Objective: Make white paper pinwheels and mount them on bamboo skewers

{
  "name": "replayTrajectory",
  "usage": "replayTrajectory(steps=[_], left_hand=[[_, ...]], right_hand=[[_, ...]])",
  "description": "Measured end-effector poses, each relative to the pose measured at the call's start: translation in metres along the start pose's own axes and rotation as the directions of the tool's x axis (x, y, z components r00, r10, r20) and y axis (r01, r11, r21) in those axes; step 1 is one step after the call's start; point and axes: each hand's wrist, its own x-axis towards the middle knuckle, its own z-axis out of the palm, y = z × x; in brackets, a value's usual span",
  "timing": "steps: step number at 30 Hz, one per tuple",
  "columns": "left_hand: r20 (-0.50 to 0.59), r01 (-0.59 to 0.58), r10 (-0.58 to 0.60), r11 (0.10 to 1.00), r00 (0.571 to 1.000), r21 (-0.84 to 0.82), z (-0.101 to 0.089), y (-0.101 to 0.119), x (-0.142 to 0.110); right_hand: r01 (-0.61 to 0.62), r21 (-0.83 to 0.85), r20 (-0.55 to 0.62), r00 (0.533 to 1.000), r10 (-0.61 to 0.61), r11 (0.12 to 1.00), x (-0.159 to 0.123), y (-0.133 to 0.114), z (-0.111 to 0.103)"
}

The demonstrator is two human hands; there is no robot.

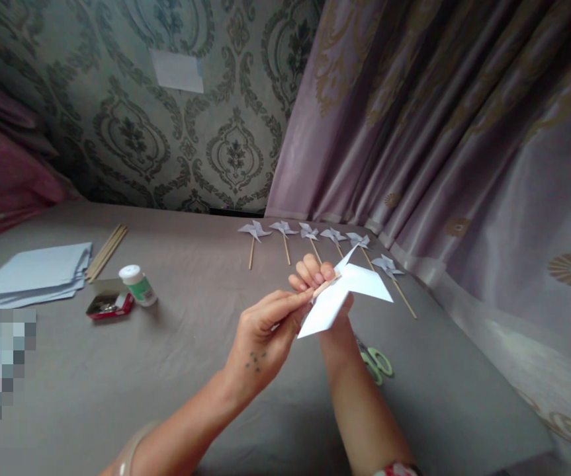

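A white paper pinwheel [332,307] is held up above the table, its folded blades turned toward the right. My left hand [268,327] is closed in a pinch on its wooden stick [325,286], close to the blades. Behind the paper, my right hand [311,270] has its fingers curled around the pinwheel's centre and stick; the blades hide part of this hand. Green-handled scissors [377,362] lie on the table, partly covered by my right forearm.
Several finished pinwheels [254,230] on sticks lie along the table's far right side. At left are stacked white paper sheets [32,268], wooden sticks [107,252], a small red box [110,306] of metal bits and a white-and-green bottle [139,285]. Curtains [414,132] hang at right.
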Motion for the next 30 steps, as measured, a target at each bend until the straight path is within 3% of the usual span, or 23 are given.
replayTrajectory(steps=[6,9,13,17,23,27,30], left_hand=[[-0.082,0.127,-0.135,0.987,0.987,-0.099,-0.007,0.002,0.009],[-0.129,0.229,-0.257,0.953,0.958,-0.197,-0.009,-0.012,0.013],[-0.175,0.301,-0.399,0.860,0.900,-0.412,-0.008,-0.039,0.016],[-0.187,0.332,-0.482,0.789,0.856,-0.517,-0.008,-0.055,0.018],[-0.198,0.379,-0.556,0.745,0.807,-0.549,-0.009,-0.065,0.018],[-0.145,0.441,-0.615,0.691,0.775,-0.573,-0.009,-0.070,0.015],[-0.111,0.463,-0.624,0.675,0.773,-0.574,-0.010,-0.069,0.015]], right_hand=[[-0.070,-0.079,-0.111,0.992,0.061,0.994,0.004,-0.001,0.013],[-0.138,-0.105,-0.239,0.965,0.110,0.985,0.007,0.007,0.013],[-0.159,-0.173,-0.390,0.917,0.081,0.972,0.011,0.020,0.010],[-0.197,-0.213,-0.428,0.899,0.090,0.957,0.011,0.031,0.007],[-0.314,-0.238,-0.510,0.846,0.157,0.919,0.012,0.047,-0.003],[-0.418,-0.238,-0.571,0.790,0.222,0.877,0.013,0.054,-0.010],[-0.446,-0.229,-0.570,0.782,0.252,0.865,0.013,0.052,-0.011]])
